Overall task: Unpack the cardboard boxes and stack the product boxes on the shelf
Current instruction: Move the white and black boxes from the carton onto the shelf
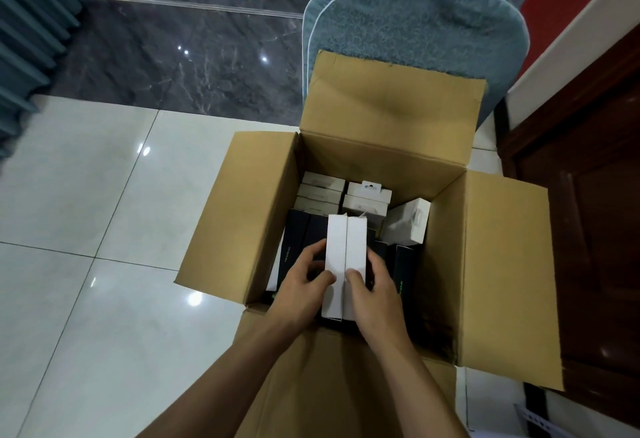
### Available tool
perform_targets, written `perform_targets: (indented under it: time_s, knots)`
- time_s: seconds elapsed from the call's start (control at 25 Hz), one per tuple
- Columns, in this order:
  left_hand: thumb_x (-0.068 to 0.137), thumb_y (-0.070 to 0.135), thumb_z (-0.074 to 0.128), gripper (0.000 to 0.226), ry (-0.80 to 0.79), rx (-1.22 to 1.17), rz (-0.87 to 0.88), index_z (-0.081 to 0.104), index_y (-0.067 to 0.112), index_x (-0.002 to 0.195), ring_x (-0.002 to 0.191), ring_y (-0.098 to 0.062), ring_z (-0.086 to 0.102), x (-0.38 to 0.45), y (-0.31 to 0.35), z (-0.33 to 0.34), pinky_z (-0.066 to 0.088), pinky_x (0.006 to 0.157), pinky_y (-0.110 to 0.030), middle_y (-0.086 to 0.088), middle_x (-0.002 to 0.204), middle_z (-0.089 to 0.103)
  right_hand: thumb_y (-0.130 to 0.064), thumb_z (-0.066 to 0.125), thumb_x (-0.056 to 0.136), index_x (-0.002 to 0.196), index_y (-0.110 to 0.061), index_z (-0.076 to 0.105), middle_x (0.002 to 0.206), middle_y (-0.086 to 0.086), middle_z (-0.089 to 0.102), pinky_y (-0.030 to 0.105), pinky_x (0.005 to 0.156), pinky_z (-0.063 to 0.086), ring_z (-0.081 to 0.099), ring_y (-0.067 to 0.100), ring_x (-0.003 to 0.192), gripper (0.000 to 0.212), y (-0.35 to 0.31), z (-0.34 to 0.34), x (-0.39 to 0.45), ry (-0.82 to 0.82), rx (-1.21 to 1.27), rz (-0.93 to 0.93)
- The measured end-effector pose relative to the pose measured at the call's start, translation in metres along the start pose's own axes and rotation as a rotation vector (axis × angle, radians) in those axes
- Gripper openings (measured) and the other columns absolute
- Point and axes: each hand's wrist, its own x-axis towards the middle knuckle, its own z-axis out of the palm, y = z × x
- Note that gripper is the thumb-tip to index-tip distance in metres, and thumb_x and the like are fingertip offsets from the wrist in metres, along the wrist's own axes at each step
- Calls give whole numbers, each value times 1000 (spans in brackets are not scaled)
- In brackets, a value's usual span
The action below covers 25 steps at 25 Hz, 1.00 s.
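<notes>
An open cardboard box stands on the floor with all flaps spread. Inside it lie several white product boxes at the far end and dark product boxes nearer me. Two tall white product boxes stand side by side in the middle, raised above the others. My left hand grips their left side with the thumb on the front face. My right hand grips their right side, thumb on the front too. No shelf is in view.
A blue-grey padded chair back stands just behind the cardboard box. A dark wooden door is at the right. White floor tiles stretch to the left, with dark marble floor beyond and a ribbed blue panel at far left.
</notes>
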Motion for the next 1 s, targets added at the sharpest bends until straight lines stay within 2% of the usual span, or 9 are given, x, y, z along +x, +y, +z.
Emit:
perform_targets:
  time_s: [0.08,0.24,0.4,0.52,0.68,0.72,0.8,0.88,1.0]
  knots:
    - [101,15,54,54,-3,12,15,37,47,141,112,-11,58,-2,3,1,56,94,-38,13,121,58,-40,50,104,155,-38,29,151,-5,45,31,86,58,54,12,116,55,-2,-3,-2,-1,1,-6]
    - [100,16,55,61,-27,38,67,34,48,148,114,-13,57,-13,20,-1,57,93,-40,12,123,57,-37,42,107,154,-38,31,136,-8,49,19,67,48,53,3,93,48,-18,-20,-14,-7,59,-30]
    - [101,20,55,58,-22,76,143,35,47,148,113,-12,56,-30,46,-3,55,83,-29,14,125,54,-31,42,108,143,-29,43,110,-14,53,19,63,44,54,2,87,36,-38,-38,-32,66,134,-68]
    - [100,19,57,48,6,48,195,43,36,143,116,-7,56,-52,70,-2,52,81,-21,16,127,57,-27,43,107,130,-22,50,109,-11,58,20,65,44,55,0,88,25,-54,-55,-53,120,205,-94]
    - [102,19,55,41,33,-17,234,47,33,139,121,-11,56,-77,99,-4,55,98,-41,9,134,58,-23,44,107,130,-22,55,112,-8,62,11,58,44,57,0,91,25,-79,-75,-78,135,268,-157]
    - [103,19,53,40,23,-30,246,48,34,139,120,-13,57,-86,108,-5,55,98,-45,9,134,59,-25,45,107,131,-25,54,113,-8,62,12,59,47,59,4,92,26,-85,-81,-89,135,284,-175]
    - [104,20,52,41,13,-49,265,50,33,142,120,-17,60,-97,118,-8,55,98,-47,8,133,60,-29,47,106,130,-34,52,108,-13,61,27,66,58,64,11,92,26,-94,-87,-104,131,302,-193]
    - [103,23,53,43,-2,-33,304,49,35,144,115,-17,63,-110,132,-11,56,96,-47,7,132,61,-30,52,104,128,-40,52,104,-16,61,40,75,61,66,15,91,27,-106,-96,-122,163,324,-213]
    - [100,30,55,45,-27,1,348,48,41,144,110,-18,67,-128,148,-15,58,92,-49,7,130,62,-30,55,101,121,-44,58,103,-16,64,43,80,62,67,13,93,25,-118,-104,-142,212,332,-243]
